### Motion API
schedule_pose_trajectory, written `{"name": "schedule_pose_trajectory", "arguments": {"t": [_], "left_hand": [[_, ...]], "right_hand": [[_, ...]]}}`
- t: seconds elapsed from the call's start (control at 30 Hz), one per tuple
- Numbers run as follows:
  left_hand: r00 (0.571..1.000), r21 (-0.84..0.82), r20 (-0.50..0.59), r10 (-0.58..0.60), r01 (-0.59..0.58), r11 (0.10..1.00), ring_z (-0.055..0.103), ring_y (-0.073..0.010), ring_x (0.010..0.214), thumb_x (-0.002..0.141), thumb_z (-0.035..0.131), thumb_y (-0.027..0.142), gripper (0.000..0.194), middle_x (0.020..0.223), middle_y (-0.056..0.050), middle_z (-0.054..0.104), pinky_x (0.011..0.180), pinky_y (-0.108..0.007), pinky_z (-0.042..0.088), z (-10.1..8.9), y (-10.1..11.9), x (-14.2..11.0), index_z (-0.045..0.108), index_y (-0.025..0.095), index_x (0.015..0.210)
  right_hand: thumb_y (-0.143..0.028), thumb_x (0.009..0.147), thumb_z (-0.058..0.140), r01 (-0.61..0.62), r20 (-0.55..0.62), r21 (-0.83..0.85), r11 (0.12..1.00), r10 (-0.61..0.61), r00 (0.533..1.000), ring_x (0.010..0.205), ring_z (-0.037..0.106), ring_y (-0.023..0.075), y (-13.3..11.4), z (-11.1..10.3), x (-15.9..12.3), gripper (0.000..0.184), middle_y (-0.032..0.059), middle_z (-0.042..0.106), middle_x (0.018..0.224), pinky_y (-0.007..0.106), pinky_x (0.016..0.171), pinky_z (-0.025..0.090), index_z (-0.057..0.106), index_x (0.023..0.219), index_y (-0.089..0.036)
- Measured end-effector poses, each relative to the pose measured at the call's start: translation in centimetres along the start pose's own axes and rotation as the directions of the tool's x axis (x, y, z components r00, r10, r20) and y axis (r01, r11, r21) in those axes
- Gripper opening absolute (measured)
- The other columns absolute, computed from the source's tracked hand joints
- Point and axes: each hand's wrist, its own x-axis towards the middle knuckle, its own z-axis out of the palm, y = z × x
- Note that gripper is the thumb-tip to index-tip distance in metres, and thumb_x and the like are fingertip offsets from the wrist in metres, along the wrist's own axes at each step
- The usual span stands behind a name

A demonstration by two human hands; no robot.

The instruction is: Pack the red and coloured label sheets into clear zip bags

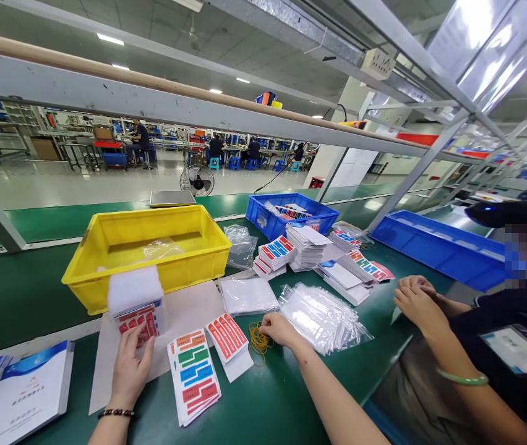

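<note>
My left hand (132, 358) lies with fingers extended on the front of a bundle of red label sheets (127, 321), its thumb apart at the right. A white foam-like block (134, 287) tops that bundle, in front of the yellow bin (189, 262). My right hand (281, 329) pinches at the edge of a loose heap of yellow rubber bands (258, 343), fingertips closed on a band. Between my hands are a stack of multicoloured label sheets (193, 374) and a stack of red labels (227, 340).
Clear plastic bags with white contents (321, 315) lie beyond my right hand. Behind them are card stacks (307, 244) and a blue bin (257, 213). Booklets (31, 389) sit at the left. A co-worker's hands (419, 296) work at the right, near a long blue bin (444, 253).
</note>
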Motion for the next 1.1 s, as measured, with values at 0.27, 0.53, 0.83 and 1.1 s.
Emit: {"name": "schedule_pose_trajectory", "arguments": {"t": [0.27,0.53,0.83,1.1], "left_hand": [[1.000,-0.027,0.009,0.004,-0.004,1.000,0.057,-0.0238,0.085,0.078,0.046,0.046,0.042,0.099,-0.008,0.052,0.082,-0.044,0.049,0.1,-0.1,0.0,0.051,0.020,0.111],[0.999,-0.041,0.034,-0.012,0.014,0.999,0.057,-0.0234,0.083,0.078,0.046,0.045,0.041,0.099,-0.008,0.052,0.078,-0.044,0.051,0.0,0.0,0.0,0.051,0.020,0.111],[0.997,-0.037,0.050,-0.066,0.068,0.997,0.055,-0.0265,0.090,0.077,0.046,0.047,0.043,0.105,-0.009,0.052,0.081,-0.048,0.049,-0.2,0.4,-0.1,0.052,0.020,0.111],[0.997,-0.087,0.052,-0.058,0.062,0.994,0.055,-0.0248,0.085,0.078,0.047,0.044,0.040,0.100,-0.009,0.052,0.080,-0.045,0.049,-0.3,0.7,-0.1,0.052,0.020,0.110]], "right_hand": [[-0.030,0.088,0.052,-0.010,-0.014,0.025,1.000,0.011,1.000,0.087,0.060,0.0175,-0.3,0.0,0.0,0.024,0.0051,0.060,0.106,0.035,0.074,0.051,0.057,0.105,-0.015],[-0.030,0.088,0.051,-0.080,-0.041,0.027,0.996,0.081,0.996,0.089,0.059,0.0175,-2.2,0.3,0.5,0.023,0.0055,0.059,0.107,0.037,0.077,0.050,0.056,0.105,-0.016],[-0.029,0.088,0.052,-0.028,-0.080,0.121,0.992,0.038,0.996,0.090,0.059,0.0182,-2.2,-1.1,-0.2,0.025,0.0059,0.058,0.109,0.037,0.076,0.051,0.055,0.108,-0.015],[-0.025,0.085,0.055,0.138,-0.180,0.229,0.963,-0.098,0.979,0.066,0.057,0.0109,-4.1,-4.0,-2.6,0.013,0.0001,0.060,0.080,0.026,0.061,0.047,0.059,0.085,-0.013]]}}
